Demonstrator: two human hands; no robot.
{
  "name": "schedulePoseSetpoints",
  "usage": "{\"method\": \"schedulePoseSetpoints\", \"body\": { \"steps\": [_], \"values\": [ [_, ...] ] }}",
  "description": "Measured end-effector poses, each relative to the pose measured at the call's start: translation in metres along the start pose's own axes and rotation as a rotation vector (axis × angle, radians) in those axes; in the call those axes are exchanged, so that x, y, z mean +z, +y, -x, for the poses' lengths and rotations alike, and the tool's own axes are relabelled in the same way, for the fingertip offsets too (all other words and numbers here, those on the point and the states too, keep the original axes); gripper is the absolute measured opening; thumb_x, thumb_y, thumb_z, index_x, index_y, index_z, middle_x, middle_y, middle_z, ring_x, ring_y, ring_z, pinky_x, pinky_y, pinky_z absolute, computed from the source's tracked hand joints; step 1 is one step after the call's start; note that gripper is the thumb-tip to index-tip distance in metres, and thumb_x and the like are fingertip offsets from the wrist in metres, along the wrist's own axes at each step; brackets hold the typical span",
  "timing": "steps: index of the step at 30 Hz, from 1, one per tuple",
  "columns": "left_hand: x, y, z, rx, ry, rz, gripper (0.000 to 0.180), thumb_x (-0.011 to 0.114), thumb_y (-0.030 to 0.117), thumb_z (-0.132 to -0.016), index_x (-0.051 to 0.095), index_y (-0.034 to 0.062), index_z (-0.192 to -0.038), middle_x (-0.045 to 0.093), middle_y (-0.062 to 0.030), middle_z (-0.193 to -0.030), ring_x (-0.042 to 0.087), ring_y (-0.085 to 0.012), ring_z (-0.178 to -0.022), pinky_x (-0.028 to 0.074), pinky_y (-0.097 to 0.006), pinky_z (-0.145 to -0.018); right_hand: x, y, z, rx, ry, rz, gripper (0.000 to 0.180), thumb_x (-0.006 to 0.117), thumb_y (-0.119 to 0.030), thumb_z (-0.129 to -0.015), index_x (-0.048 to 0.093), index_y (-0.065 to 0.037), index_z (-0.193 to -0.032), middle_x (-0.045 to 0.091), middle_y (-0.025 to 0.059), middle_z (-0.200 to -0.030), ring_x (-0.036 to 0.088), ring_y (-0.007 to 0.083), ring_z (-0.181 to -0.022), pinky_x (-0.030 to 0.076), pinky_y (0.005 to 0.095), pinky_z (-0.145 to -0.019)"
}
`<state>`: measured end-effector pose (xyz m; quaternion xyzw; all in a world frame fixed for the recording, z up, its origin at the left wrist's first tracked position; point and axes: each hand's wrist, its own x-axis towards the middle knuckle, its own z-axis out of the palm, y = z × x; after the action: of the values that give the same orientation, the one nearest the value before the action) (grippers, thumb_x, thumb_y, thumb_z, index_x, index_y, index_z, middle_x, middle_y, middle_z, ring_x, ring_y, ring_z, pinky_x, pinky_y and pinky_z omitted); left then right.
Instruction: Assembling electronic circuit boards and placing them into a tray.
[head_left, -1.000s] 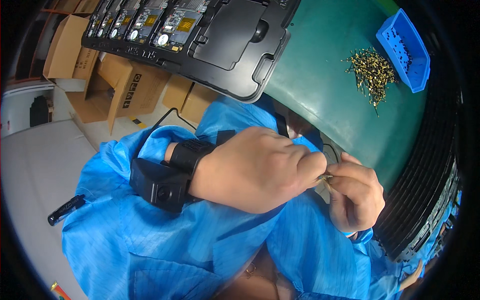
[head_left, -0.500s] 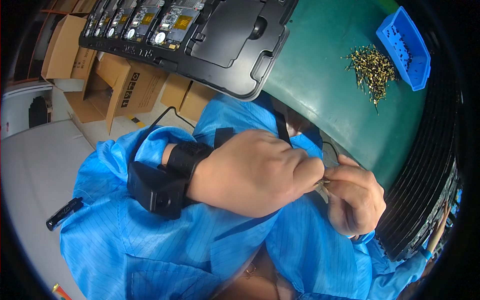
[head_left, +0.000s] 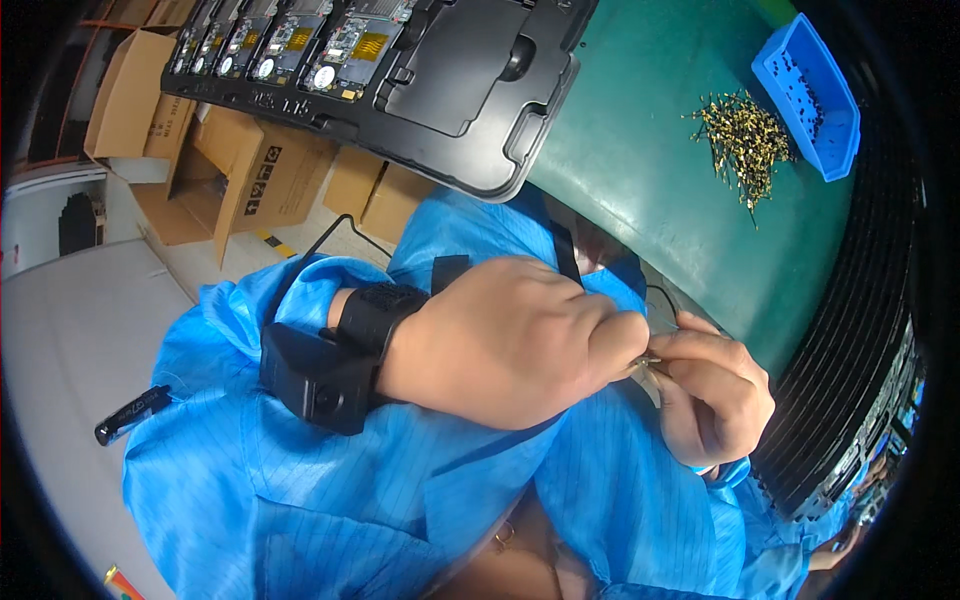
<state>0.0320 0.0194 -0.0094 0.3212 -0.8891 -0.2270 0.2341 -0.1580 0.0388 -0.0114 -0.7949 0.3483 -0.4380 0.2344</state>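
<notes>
Here our left hand (head_left: pixel 510 345) and right hand (head_left: pixel 715 395) meet, fingertips touching. Both pinch one tiny shiny metal piece (head_left: pixel 648 362), which sits right between the fingertips. We can hardly see its shape. Our blue cloth sleeve (head_left: pixel 400 500) lies under the fingers. Far past the fingers, a pile of small gold pins (head_left: pixel 745 145) rests on the green table mat (head_left: pixel 640 150), beside a blue plastic tray (head_left: pixel 815 95)

Blue striped sleeves (head_left: pixel 330 500), seemingly black wrist device (head_left: pixel 325 372).

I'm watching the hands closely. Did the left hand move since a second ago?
No. The left hand sits in the same spot relative to the black tray, fingertips meeting the right hand.
</notes>
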Motion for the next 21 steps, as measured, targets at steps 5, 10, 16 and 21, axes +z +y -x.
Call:
{"method": "schedulePoseSetpoints", "body": {
  "steps": [5, 10, 16, 21],
  "values": [
    [-0.0007, -0.0025, -0.0031, -0.001, -0.010, 0.094, 0.022, 0.066, 0.014, -0.066, 0.045, 0.0090, -0.069, 0.046, -0.0027, -0.055, 0.050, -0.0205, -0.048, 0.037, -0.031, -0.044, -0.0019, -0.0015, 0.0011, 0.006, 0.010, 0.019, 0.020, 0.072, -0.001, -0.062, 0.060, 0.000, -0.078, 0.064, 0.0143, -0.077, 0.064, 0.0227, -0.067, 0.053, 0.0341, -0.068],
    [-0.0020, -0.0052, -0.0040, 0.025, -0.038, 0.095, 0.022, 0.067, 0.015, -0.066, 0.046, 0.0088, -0.070, 0.046, -0.0031, -0.056, 0.050, -0.0212, -0.048, 0.037, -0.031, -0.044, -0.0009, -0.0011, 0.0018, 0.029, 0.010, 0.009, 0.019, 0.072, -0.001, -0.062, 0.060, 0.000, -0.077, 0.064, 0.0138, -0.077, 0.064, 0.0223, -0.067, 0.053, 0.0334, -0.067],
    [-0.0027, -0.0095, -0.0049, 0.046, -0.056, 0.142, 0.022, 0.066, 0.015, -0.068, 0.046, 0.0085, -0.071, 0.044, -0.0027, -0.056, 0.049, -0.0207, -0.048, 0.036, -0.031, -0.043, 0.0000, -0.0014, -0.0007, 0.027, 0.010, 0.007, 0.018, 0.071, 0.001, -0.061, 0.060, 0.000, -0.076, 0.064, 0.0145, -0.076, 0.064, 0.0221, -0.066, 0.053, 0.0331, -0.066],
    [-0.0025, -0.0095, -0.0045, 0.046, -0.060, 0.152, 0.022, 0.066, 0.015, -0.068, 0.046, 0.0082, -0.071, 0.044, -0.0029, -0.056, 0.049, -0.0209, -0.048, 0.035, -0.031, -0.043, -0.0002, -0.0014, -0.0009, 0.025, 0.004, -0.003, 0.018, 0.071, 0.001, -0.061, 0.060, 0.001, -0.075, 0.064, 0.0149, -0.076, 0.064, 0.0224, -0.065, 0.054, 0.0332, -0.065]
  ]
}}
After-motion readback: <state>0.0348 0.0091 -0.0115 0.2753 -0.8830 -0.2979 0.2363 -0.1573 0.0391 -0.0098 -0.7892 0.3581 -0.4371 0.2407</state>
